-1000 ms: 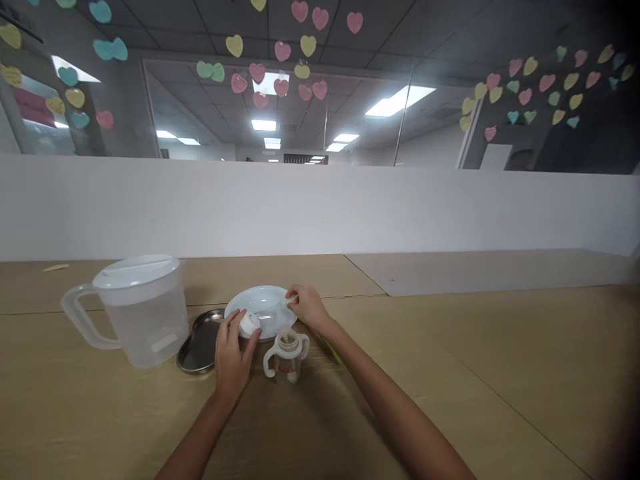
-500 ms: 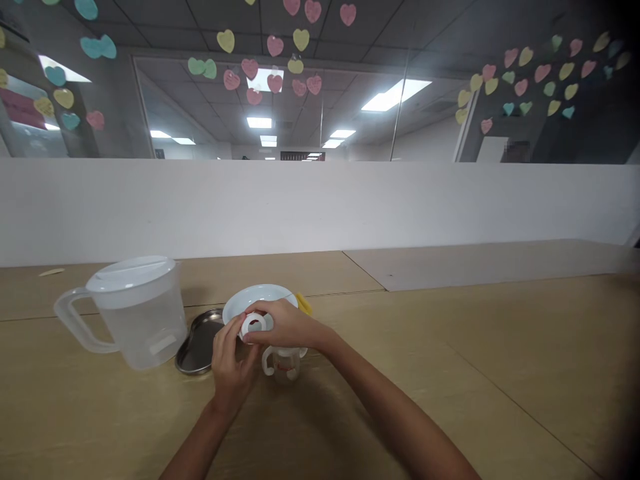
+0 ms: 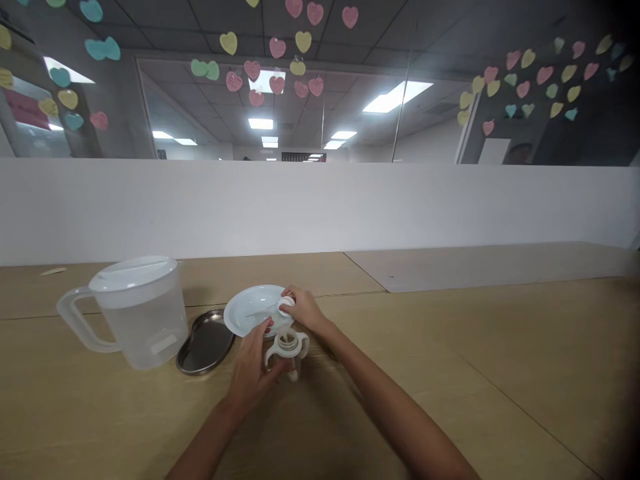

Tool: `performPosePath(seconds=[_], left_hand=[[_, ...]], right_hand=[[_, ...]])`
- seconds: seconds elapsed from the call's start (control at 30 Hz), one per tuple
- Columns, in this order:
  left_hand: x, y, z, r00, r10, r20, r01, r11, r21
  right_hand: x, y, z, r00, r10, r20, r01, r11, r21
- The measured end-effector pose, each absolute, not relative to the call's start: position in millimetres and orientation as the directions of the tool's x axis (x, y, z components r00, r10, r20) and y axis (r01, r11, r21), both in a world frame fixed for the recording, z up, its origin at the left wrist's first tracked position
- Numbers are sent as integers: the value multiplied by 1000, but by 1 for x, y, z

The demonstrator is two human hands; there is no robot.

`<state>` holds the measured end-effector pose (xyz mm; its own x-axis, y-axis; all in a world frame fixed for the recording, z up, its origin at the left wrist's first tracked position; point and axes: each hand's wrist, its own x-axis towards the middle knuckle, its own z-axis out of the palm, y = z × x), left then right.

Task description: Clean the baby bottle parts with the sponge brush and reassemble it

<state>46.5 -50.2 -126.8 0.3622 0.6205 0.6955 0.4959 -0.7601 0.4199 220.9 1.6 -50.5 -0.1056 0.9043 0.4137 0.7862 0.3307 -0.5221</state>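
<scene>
The one view looks out from the wearer's head, facing forward over the tabletop [image 3: 480,327], with the forearms [image 3: 385,397] entering at the bottom edge. It is wide and set well back — the left hand [image 3: 250,368] and right hand [image 3: 303,310] sit small in the lower half — and reaches past the white wall [image 3: 320,207] to glass [image 3: 365,143].

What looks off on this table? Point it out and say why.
A pale scrap lies at the far left of the table, beyond the jug; it looks stray because it sits apart from everything else. Otherwise nothing stands out: the bottle stands upright, and no spill or damage shows.
</scene>
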Motion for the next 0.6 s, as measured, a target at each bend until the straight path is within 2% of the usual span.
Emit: performPosePath(seconds=[0.17, 0.3, 0.47, 0.53, 0.6], left_hand=[[47, -51, -124, 411, 592, 694, 517, -778, 358], [48, -52, -120, 413, 527, 742, 528, -803, 277], [49, -54, -116, 400, 475, 784, 554, -806, 206], [49, -54, -115, 401, 474, 784, 555, -806, 204], [49, -55, -114, 403, 473, 783, 549, -810, 207]], right_hand=[[223, 8, -70, -206, 904, 374, 800, 376, -468], [224, 8, -67, -230, 909, 349, 822, 373, -431], [220, -15, -27, -243, 900, 362, 817, 391, -424], [215, -35, -6, -322, 902, 286, 800, 421, -427], [208, -56, 9, -420, 887, 191, 817, 461, -348]])
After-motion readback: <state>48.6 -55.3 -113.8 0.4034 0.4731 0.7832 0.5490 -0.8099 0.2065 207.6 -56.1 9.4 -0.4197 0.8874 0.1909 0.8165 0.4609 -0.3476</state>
